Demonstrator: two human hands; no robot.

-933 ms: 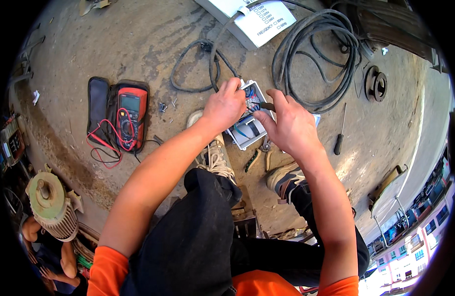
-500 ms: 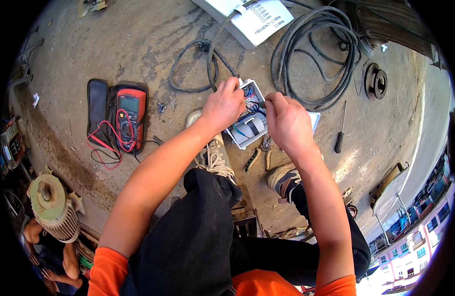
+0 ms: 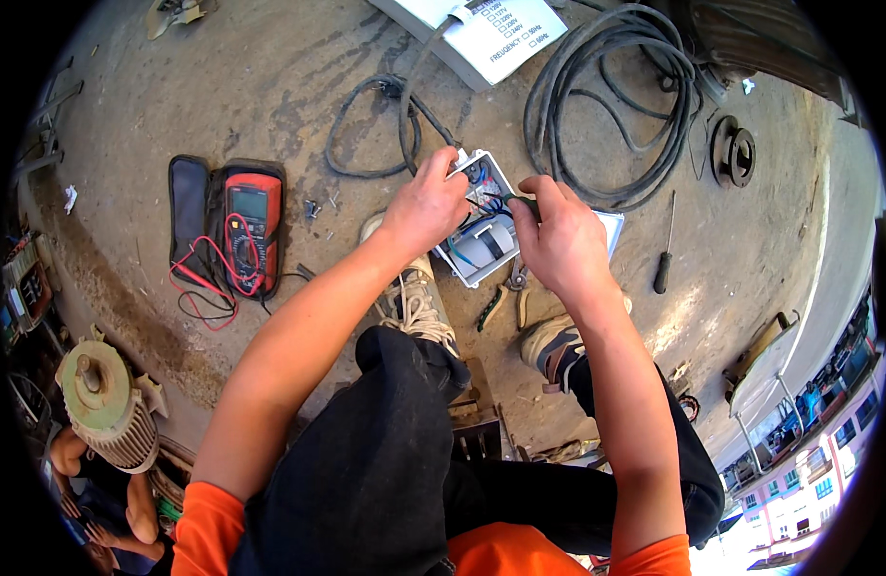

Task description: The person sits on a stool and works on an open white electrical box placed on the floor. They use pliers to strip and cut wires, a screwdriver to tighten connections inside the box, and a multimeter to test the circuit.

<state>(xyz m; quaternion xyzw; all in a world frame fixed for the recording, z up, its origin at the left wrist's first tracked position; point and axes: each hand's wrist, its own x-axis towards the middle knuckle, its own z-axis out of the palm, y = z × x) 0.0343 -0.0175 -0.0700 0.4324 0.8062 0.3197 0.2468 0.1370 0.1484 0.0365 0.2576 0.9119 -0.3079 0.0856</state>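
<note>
Between my shoes lies a light grey electrical box [image 3: 474, 278], its top off. Inside are blue and dark wires [image 3: 496, 204] and a grey cylinder, which looks like a capacitor [image 3: 481, 245]. My left hand [image 3: 426, 204] is closed at the box's upper left edge, beside the cable entry; what its fingertips pinch is hidden. My right hand [image 3: 566, 235] grips a dark-handled screwdriver [image 3: 526, 205], its thin shaft pointing left over the wires. A pale flat panel [image 3: 613, 230] shows partly behind the right hand. Cutting pliers [image 3: 505, 296] lie just below the box.
A red multimeter [image 3: 251, 226] in its black case lies left, near loose screws [image 3: 312, 208]. Coiled black cable [image 3: 549, 125] and a white carton [image 3: 505, 48] lie beyond. Another screwdriver [image 3: 663, 269] and a metal ring part [image 3: 733, 154] are right. A motor [image 3: 105, 403] stands left, near another person.
My right hand has tilted and drawn slightly back, so more of the screwdriver shows. My left hand has shifted slightly left, and the whole view has moved a little.
</note>
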